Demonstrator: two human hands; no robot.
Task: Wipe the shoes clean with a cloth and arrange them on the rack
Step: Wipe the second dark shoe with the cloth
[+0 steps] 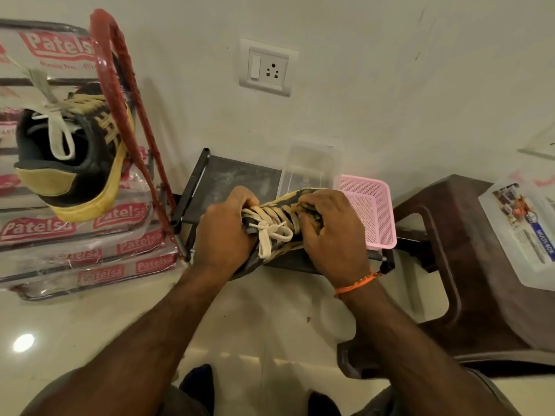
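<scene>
Both hands clamp a black-and-tan lace-up sneaker with cream flat laces [277, 225], held above the low dark metal rack shelf [228, 175] against the wall. Left hand [228, 232] has fingers curled round the collar and heel end; right hand [329, 235] has fingers curled over the toe side of the lacing. Thin orange thread band [357, 282] on the right wrist. The shoe's upper looks like suede or fabric, with a tied bow in the middle. Heel and sole are mostly hidden by the hands. No cloth can be made out; something may be bunched under the right fingers, cannot tell.

The matching second sneaker, black with tan heel patch and yellowish sole edge [70, 157], sits on the plastic-wrapped shoe rack printed with red "Patelsa" labels [75, 232] at left, heel toward the camera, laces loose. Red tubular frame bar [120, 94] crosses just in front of its toe. The rack's left part is cut off by the picture edge.

On the dark shelf: clear plastic rectangular tub [310, 168], contents hazy, just beside a pink perforated plastic basket [368, 211]. Dark brown moulded plastic stool [468, 265] at right, carrying a translucent lidded box with a printed label [522, 229], partly cut off. White wall switch and socket plate [267, 67] above. Glossy pale tiled floor [270, 310], one bright glare spot at lower left.
</scene>
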